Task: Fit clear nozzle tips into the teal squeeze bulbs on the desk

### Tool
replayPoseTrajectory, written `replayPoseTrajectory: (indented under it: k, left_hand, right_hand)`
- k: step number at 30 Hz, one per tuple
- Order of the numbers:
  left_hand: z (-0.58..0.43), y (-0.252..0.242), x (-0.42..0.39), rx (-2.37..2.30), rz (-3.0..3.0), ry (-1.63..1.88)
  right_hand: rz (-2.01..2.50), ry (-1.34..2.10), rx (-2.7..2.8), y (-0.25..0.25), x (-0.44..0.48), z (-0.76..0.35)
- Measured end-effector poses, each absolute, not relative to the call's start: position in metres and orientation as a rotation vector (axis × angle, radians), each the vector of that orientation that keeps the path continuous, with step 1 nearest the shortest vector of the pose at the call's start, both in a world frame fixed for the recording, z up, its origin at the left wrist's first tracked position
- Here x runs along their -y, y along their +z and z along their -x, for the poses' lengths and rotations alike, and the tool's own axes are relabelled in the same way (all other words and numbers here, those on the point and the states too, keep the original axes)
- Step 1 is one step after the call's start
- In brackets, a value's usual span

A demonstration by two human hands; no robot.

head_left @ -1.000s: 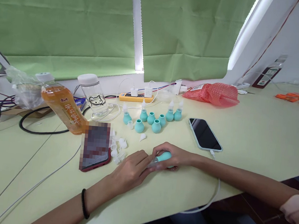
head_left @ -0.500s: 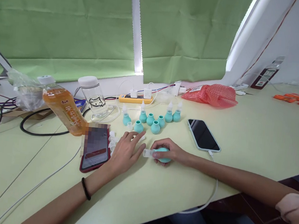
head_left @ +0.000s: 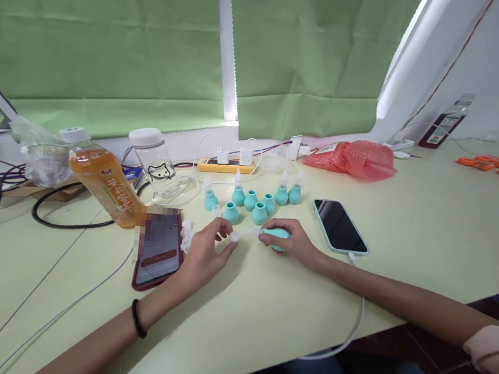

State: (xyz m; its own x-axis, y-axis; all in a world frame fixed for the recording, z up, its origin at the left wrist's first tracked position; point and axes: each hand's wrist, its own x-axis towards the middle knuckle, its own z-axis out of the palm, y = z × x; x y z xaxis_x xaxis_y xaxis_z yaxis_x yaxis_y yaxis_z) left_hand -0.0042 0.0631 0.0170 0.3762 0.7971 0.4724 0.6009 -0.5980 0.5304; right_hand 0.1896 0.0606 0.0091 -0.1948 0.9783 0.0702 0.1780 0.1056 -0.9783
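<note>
My left hand (head_left: 208,247) pinches a small whitish translucent plastic piece (head_left: 234,237) between thumb and fingers. Held sideways in my right hand (head_left: 299,245) is a teal squeeze bulb (head_left: 278,234), its clear plastic neck (head_left: 254,232) pointing left toward that piece, with a gap between them. Just beyond the hands stand several more teal bulbs; the nearest ones, such as this open-topped bulb (head_left: 231,213), have no tip. Others, like the bulb at the back right (head_left: 295,194), carry clear pointed nozzles. Loose clear plastic parts (head_left: 186,238) lie left of my left hand.
A red-cased phone (head_left: 160,255) lies beside my left forearm, near a tilted orange drink bottle (head_left: 105,183) and a clear jar (head_left: 157,167). At right is a charging phone (head_left: 341,227) with a white cable. Behind are a yellow power strip (head_left: 226,167) and red bubble wrap (head_left: 354,158).
My left hand has gone from outstretched fingers to a pinch on the whitish plastic piece. My right hand has shifted the teal bulb slightly up and away from me.
</note>
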Motion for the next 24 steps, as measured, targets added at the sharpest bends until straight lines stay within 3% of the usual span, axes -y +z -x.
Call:
replayPoseTrajectory:
  k: [8, 15, 24]
  left_hand:
    - [0.010, 0.019, -0.043, -1.084, -1.907, 0.974]
    - [0.017, 0.023, -0.049, -0.909, -1.732, 0.650]
    - [0.017, 0.025, -0.043, -1.002, -1.757, 0.622]
  right_hand:
    - [1.157, 1.019, 1.800, 0.008, -0.053, -0.186]
    - [1.151, 0.916, 1.897, 0.010, -0.046, -0.186]
    - [1.043, 0.645, 1.973, 0.004, -0.041, -0.183]
